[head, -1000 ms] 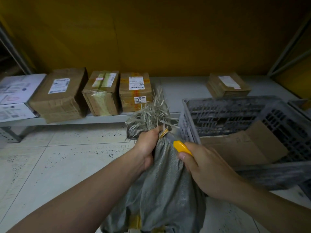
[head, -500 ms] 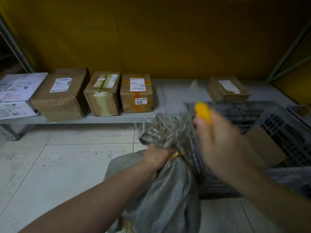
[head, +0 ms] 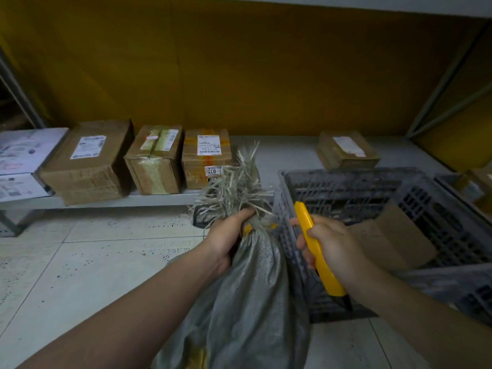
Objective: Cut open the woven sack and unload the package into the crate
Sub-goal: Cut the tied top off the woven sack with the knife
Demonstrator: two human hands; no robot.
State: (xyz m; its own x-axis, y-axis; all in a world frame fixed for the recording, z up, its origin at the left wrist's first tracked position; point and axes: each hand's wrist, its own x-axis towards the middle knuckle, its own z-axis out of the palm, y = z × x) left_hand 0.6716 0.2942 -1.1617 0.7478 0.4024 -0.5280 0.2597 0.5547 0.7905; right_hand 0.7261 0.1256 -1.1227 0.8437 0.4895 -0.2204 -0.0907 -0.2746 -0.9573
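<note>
Grey woven sack point(head: 250, 296) cut off below, left hand point(head: 226, 239) fisted round its neck, right hand point(head: 332, 249) gripping cutter point(head: 316, 251), blade unseen, crate point(head: 415, 187) right.

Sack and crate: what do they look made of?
Sack: grey woven plastic, it seems; fine weave with a slight sheen, loose strips fraying above the left hand. Crate: grey moulded plastic, matte and dusty, walls a lattice of slots.

Single head-worn view looks forward and down, close over both forearms
</note>
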